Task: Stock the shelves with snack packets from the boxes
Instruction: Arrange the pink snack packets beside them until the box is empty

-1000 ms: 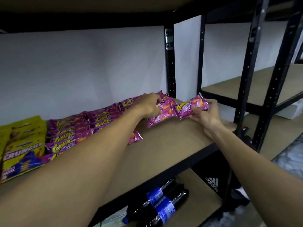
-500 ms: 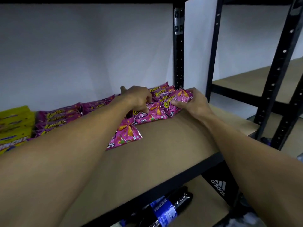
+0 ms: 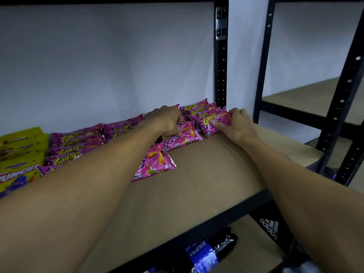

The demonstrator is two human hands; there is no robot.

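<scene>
- Our left hand [image 3: 167,121] is reaching to the back of the brown fibreboard shelf [image 3: 206,184]. Its fingers [image 3: 175,129] are curled down and pinching the top of a glossy pink foil snack packet [image 3: 188,134] that leans on its neighbours.
- Our right hand [image 3: 237,128] has hold of the end pink packet [image 3: 213,123], right by the shelf's back right corner. The thumb lies across the front and the other fingers hook over the top edge.
- The row of pink Corntoz packets [image 3: 78,146] runs along the back edge, overlapping each other, all the way to that corner, where the black perforated metal upright [image 3: 220,66] stands.
- One loose pink packet [image 3: 155,164] lies flat just in front of the row, partly tucked under our left forearm.
- Some yellow snack bags [image 3: 17,154] sit at the left end of the shelf, touching the pink row.
- On the lower shelf there's a dark cola bottle with a blue Pepsi label [image 3: 204,255] lying on its side, under the front edge.
- A black bag with a white adidas logo [image 3: 269,227] sits beneath the front right corner.
- Behind it all is a plain white wall [image 3: 98,66].
</scene>
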